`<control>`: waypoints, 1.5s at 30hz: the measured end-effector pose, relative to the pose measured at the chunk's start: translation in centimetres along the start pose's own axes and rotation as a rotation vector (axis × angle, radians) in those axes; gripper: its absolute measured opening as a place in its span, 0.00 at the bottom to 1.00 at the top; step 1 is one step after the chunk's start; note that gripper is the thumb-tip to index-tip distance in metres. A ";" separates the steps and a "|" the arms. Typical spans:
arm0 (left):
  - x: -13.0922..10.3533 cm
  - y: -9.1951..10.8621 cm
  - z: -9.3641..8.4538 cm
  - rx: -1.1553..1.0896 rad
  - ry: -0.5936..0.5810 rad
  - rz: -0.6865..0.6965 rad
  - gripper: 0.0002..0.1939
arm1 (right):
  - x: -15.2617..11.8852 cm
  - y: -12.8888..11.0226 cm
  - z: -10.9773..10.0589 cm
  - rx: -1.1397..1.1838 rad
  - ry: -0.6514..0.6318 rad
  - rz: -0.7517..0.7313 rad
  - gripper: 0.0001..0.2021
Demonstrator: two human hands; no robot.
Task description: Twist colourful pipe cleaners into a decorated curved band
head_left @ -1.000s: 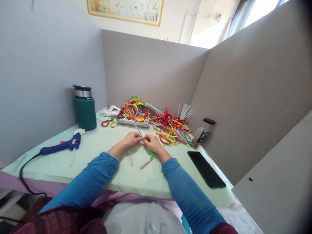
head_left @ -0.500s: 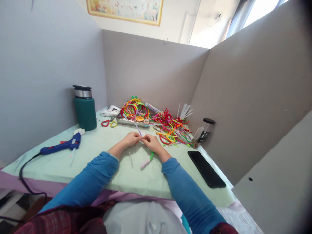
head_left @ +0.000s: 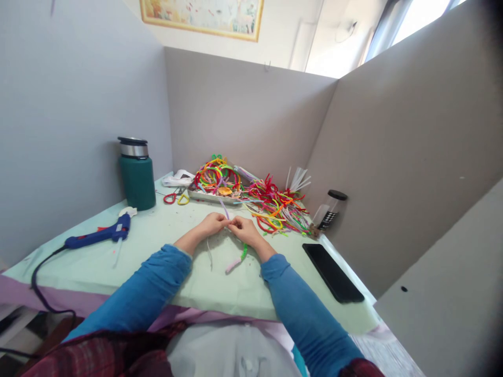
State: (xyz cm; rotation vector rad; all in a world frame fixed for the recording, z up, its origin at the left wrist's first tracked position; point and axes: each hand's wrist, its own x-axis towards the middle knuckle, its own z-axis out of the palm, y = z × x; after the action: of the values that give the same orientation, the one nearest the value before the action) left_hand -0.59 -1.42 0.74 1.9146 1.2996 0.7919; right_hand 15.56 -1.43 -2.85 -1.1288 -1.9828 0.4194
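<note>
My left hand [head_left: 213, 224] and my right hand [head_left: 242, 229] meet fingertip to fingertip over the middle of the table. Both are closed in a pinch on a lilac pipe cleaner [head_left: 224, 209], whose free end sticks up beyond the fingers. A thin pale strand [head_left: 209, 254] hangs below my left hand. Under my right hand dangles a green and pink wound pipe-cleaner piece [head_left: 236, 264]; its upper end is hidden by the hand. How these pieces join between the fingers cannot be seen.
A blue glue gun [head_left: 100, 234] lies at left, its cord over the table edge. Behind it stands a green bottle [head_left: 137, 180]. Scissors [head_left: 183, 199], a metal tray [head_left: 212, 198] and heaped pipe cleaners [head_left: 275, 204] lie at the back. A black phone [head_left: 333, 272] rests at right.
The lilac pipe cleaner's free end now reaches less far up and stands a little further right. The pink end of the dangling piece has shifted slightly left. Both hands stay nearly in place.
</note>
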 end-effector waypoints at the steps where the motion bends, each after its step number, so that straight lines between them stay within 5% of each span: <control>1: 0.0 0.1 0.0 0.005 0.004 0.003 0.20 | 0.0 0.0 0.0 0.003 -0.002 -0.001 0.10; 19: 0.6 -0.8 0.1 0.158 0.099 0.103 0.20 | 0.0 -0.2 0.0 -0.051 0.020 0.004 0.09; 45: 0.5 -0.2 0.0 0.027 0.156 0.168 0.21 | 0.0 -0.3 -0.2 -0.042 0.025 0.016 0.07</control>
State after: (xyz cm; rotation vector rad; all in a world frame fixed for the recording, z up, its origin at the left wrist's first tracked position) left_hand -0.52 -0.89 0.62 2.0374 1.2578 1.0310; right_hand 15.50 -1.58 -2.56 -1.1716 -1.9705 0.3713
